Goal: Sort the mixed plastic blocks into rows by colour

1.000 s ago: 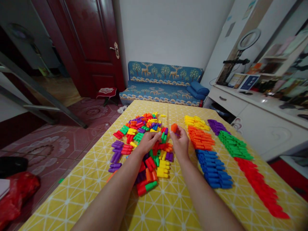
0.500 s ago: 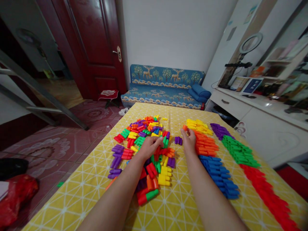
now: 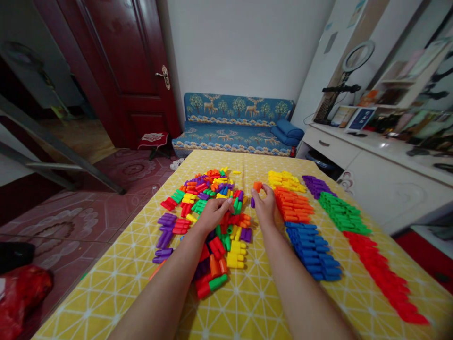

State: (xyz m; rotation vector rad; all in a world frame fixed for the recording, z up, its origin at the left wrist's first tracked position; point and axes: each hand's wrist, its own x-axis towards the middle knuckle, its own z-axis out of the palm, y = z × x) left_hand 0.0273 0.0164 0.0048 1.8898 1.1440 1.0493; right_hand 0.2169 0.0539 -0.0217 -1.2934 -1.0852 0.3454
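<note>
Right hand (image 3: pixel 264 203): thumb and fingers pinching one orange block (image 3: pixel 257 186), held up over the desk between the mixed heap and the sorted groups. Left hand (image 3: pixel 216 211): palm down over the mixed heap (image 3: pixel 216 245), thumb and fingers drawn near each other; whether they grip a piece cannot be told. Beside the right hand, on its left: one purple block (image 3: pixel 252 202), partly hidden by the fingers. Mixed heap: plastic pieces in red, orange, yellow, green, blue and purple, loosely spread beneath and around the left hand, some joined in clusters. Just beyond the heap: a single small yellow piece (image 3: pixel 237 172). To the right of the right hand, nearer column, far to near: a yellow group (image 3: pixel 286 181), an orange group (image 3: pixel 293 205), a blue group (image 3: pixel 313 250). Outer column, far to near: a purple group (image 3: pixel 318 186), a green group (image 3: pixel 343 213), a long red group (image 3: pixel 384 276). Support: desk (image 3: pixel 237 302), covered in yellow cloth with white geometric lines. Surroundings: blue sofa (image 3: pixel 230 134) with deer and tree motifs, against the wall; dark red door (image 3: pixel 123 52) at left, small stool (image 3: pixel 153 138) in front; white cabinet (image 3: pixel 382 189) at right, ring light (image 3: pixel 358 55) above it.
</note>
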